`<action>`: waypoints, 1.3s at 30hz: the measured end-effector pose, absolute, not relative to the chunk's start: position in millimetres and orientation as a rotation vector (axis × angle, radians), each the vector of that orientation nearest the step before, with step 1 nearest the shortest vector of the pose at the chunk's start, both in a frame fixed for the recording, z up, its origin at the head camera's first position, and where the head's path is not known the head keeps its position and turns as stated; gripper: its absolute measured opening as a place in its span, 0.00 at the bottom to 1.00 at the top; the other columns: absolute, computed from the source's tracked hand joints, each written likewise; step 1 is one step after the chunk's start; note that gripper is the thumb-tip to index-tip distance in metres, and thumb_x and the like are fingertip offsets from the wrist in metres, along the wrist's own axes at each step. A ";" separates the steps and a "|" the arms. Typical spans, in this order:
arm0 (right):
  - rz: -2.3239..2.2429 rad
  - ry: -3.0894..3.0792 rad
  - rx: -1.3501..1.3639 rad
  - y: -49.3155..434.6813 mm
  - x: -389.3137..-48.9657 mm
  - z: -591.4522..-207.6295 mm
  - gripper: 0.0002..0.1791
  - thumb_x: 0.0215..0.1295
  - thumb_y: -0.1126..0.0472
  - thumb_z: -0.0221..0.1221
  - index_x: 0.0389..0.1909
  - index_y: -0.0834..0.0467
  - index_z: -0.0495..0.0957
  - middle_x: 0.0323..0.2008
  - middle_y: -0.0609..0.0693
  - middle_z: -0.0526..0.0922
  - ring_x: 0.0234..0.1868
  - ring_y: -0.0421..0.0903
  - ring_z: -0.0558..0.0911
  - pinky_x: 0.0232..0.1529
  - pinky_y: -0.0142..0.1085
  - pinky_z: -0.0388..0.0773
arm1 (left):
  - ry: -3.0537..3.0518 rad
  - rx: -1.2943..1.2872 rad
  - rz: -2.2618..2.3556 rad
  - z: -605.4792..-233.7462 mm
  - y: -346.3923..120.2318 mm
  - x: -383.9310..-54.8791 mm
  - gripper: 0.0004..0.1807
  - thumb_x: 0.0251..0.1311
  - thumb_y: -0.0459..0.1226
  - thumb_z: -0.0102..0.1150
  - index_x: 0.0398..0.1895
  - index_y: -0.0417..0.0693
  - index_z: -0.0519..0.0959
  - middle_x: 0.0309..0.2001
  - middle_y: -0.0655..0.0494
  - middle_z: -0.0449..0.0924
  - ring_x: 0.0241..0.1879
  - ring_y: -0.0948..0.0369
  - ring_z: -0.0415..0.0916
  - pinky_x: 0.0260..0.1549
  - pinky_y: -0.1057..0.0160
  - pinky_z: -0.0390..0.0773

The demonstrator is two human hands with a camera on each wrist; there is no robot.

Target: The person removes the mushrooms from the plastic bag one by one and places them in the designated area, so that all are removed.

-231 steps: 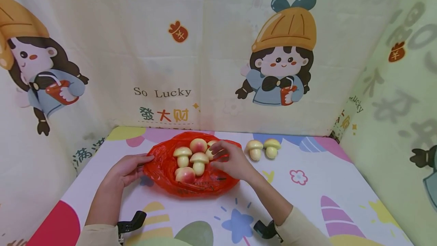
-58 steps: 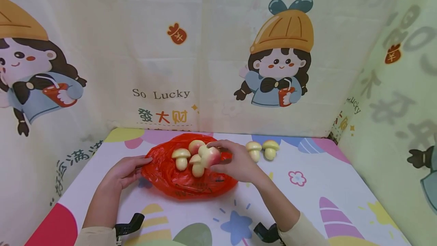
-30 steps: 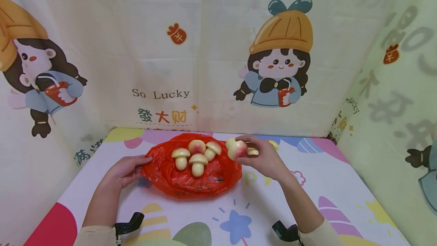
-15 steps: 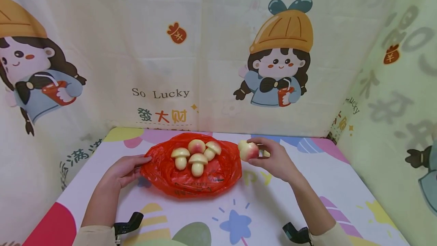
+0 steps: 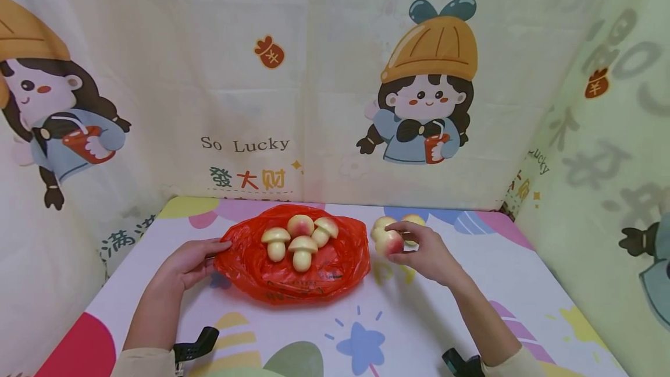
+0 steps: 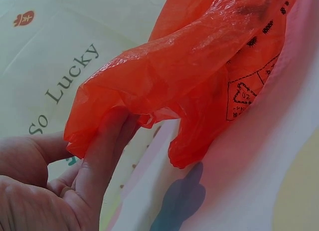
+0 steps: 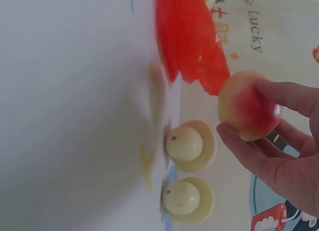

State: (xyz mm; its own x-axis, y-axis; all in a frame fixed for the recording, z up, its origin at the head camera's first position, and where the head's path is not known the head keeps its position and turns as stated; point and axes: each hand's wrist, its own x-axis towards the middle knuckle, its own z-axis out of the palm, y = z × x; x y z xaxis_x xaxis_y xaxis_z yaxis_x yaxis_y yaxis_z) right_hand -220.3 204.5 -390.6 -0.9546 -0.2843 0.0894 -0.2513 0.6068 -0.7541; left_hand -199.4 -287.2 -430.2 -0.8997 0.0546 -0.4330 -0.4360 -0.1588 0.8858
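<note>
A red plastic bag [image 5: 293,266] lies spread on the table with three toy mushrooms [image 5: 302,249] and a toy peach [image 5: 299,224] on it. My left hand [image 5: 196,258] pinches the bag's left edge [image 6: 124,101]. My right hand [image 5: 424,249] grips a pink-and-cream toy peach [image 5: 389,242] [image 7: 247,113] just above the table, right of the bag. Two more toy mushrooms [image 7: 187,146] [image 7: 185,201] stand directly behind that peach, partly hidden by the hand in the head view.
The table carries a colourful printed cloth [image 5: 471,307]. Printed fabric walls [image 5: 335,86] close in the back, left and right sides. The table's near half and right side carry no objects.
My right hand lifted a peach off the bag, carried it to the right and lowered it beside the two mushrooms. The left hand stayed on the bag's edge.
</note>
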 end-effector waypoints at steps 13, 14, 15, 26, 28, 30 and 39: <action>-1.250 2.789 -0.502 206.6 -224.5 -407.0 0.26 0.56 0.64 0.76 0.57 0.53 0.83 0.55 0.52 0.84 0.60 0.59 0.84 0.50 0.41 0.87 | 1.791 -0.429 2.125 -429.0 -286.5 -196.9 0.39 0.75 0.39 0.60 0.81 0.35 0.54 0.40 0.59 0.87 0.39 0.61 0.89 0.45 0.63 0.88; -1.242 2.792 -0.497 206.9 -224.9 -408.5 0.26 0.56 0.64 0.76 0.57 0.53 0.83 0.55 0.52 0.85 0.59 0.59 0.84 0.50 0.40 0.87 | 1.793 -0.430 2.124 -429.0 -286.3 -196.8 0.39 0.75 0.39 0.60 0.81 0.35 0.55 0.40 0.59 0.87 0.39 0.61 0.89 0.45 0.63 0.88; -1.240 2.792 -0.492 207.0 -225.1 -409.9 0.26 0.56 0.65 0.76 0.56 0.53 0.83 0.54 0.52 0.85 0.59 0.58 0.84 0.50 0.40 0.87 | 1.796 -0.429 2.122 -429.0 -286.0 -196.8 0.39 0.75 0.39 0.60 0.81 0.35 0.55 0.40 0.59 0.87 0.39 0.61 0.89 0.45 0.63 0.88; -1.220 2.782 -0.453 206.3 -228.4 -419.5 0.26 0.55 0.66 0.76 0.56 0.54 0.84 0.53 0.53 0.86 0.58 0.58 0.84 0.51 0.46 0.87 | 1.816 -0.433 2.115 -428.8 -284.5 -196.6 0.39 0.75 0.40 0.60 0.81 0.35 0.55 0.40 0.59 0.88 0.39 0.61 0.89 0.45 0.64 0.88; -1.211 2.777 -0.423 206.3 -229.4 -420.9 0.26 0.55 0.65 0.76 0.56 0.53 0.84 0.53 0.52 0.86 0.58 0.57 0.84 0.50 0.43 0.87 | 1.823 -0.431 2.110 -429.0 -284.4 -196.8 0.39 0.74 0.40 0.60 0.81 0.35 0.56 0.40 0.59 0.88 0.39 0.61 0.89 0.44 0.64 0.88; -1.202 2.772 -0.409 206.4 -230.7 -422.5 0.26 0.55 0.64 0.76 0.56 0.52 0.84 0.54 0.53 0.86 0.58 0.58 0.83 0.50 0.44 0.88 | 1.826 -0.433 2.108 -429.3 -284.1 -197.1 0.39 0.74 0.40 0.60 0.81 0.35 0.56 0.40 0.59 0.88 0.39 0.61 0.89 0.44 0.64 0.88; -1.175 2.780 -0.353 205.8 -232.2 -425.1 0.27 0.55 0.62 0.77 0.58 0.52 0.83 0.55 0.53 0.86 0.58 0.57 0.82 0.48 0.45 0.89 | 1.825 -0.436 2.111 -429.4 -284.7 -197.8 0.40 0.74 0.41 0.61 0.81 0.36 0.56 0.40 0.60 0.88 0.39 0.62 0.89 0.45 0.64 0.88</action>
